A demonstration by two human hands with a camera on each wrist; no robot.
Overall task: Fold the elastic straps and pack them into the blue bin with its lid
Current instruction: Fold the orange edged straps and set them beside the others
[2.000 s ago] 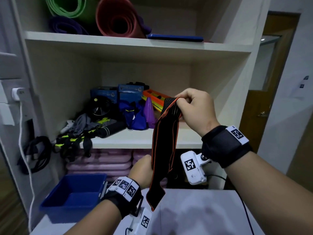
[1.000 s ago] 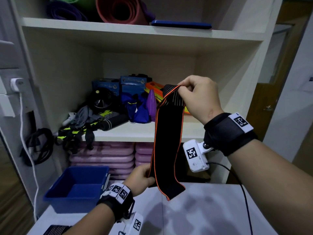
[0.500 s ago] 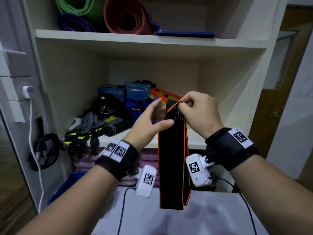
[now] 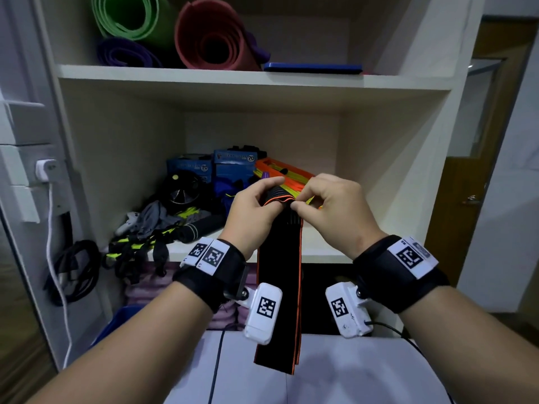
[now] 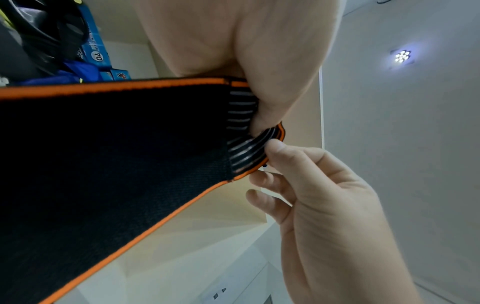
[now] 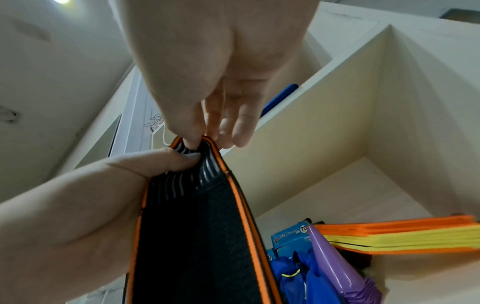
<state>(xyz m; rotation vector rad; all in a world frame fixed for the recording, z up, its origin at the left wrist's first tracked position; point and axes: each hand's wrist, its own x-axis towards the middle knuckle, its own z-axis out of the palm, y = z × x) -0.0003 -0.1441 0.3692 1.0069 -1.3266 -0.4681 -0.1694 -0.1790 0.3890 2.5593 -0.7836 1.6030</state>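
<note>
Both arms are bare, with no sleeves. Each wrist wears a wide black band (image 4: 213, 275). The band on the left wrist has two white squares with black block patterns on top. The band (image 4: 399, 272) on the right wrist has one white square like that. A small white box (image 4: 262, 304) hangs under the left band, and another white box (image 4: 347, 310) hangs under the right band. Each box has a black block pattern too. A thin black cable (image 4: 390, 326) runs from the right box.

Strap (image 4: 278, 275) hanging between both wrists, before the shelf (image 4: 315, 246), above the table (image 4: 350, 377); bin (image 4: 116, 319) lower left.
</note>
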